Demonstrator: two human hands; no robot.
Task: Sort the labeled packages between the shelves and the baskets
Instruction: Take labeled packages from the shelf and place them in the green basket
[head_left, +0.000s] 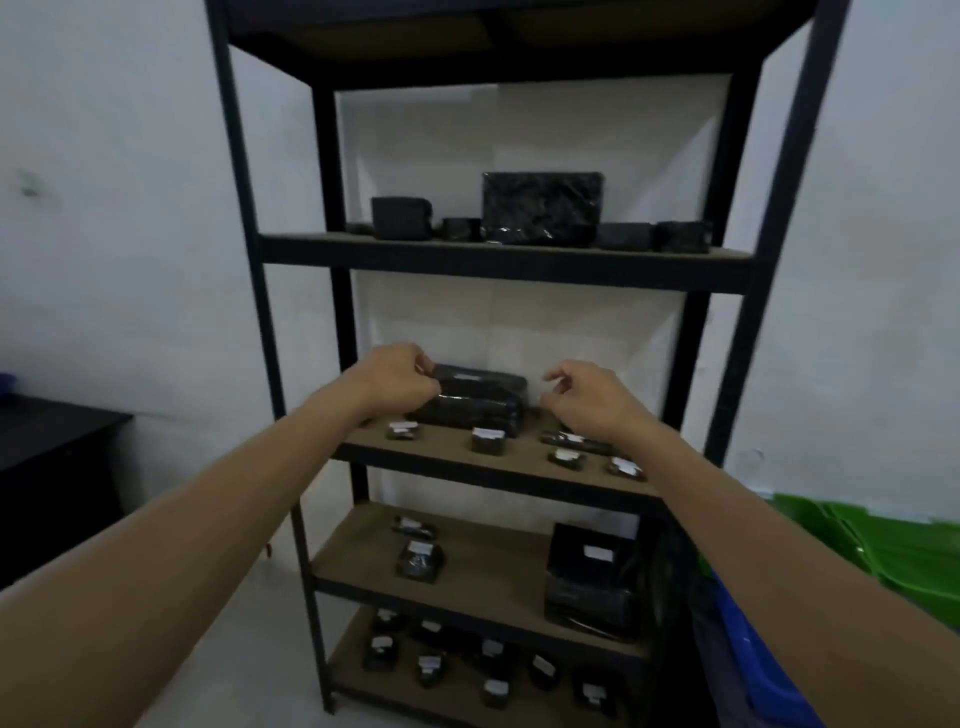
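The large black film-wrapped rectangular package (475, 402) lies on the brown board middle shelf (519, 460). The left hand (400, 382) grips its left end; the right hand (589, 400) hovers just beside the right end, fingers loosely curled, empty. Expect slick film (probably soft beneath); grasp both short ends.

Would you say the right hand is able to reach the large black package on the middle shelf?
Probably yes: the right hand hovers empty beside the large black package, nothing lies between them, and the left hand holds only its left end.
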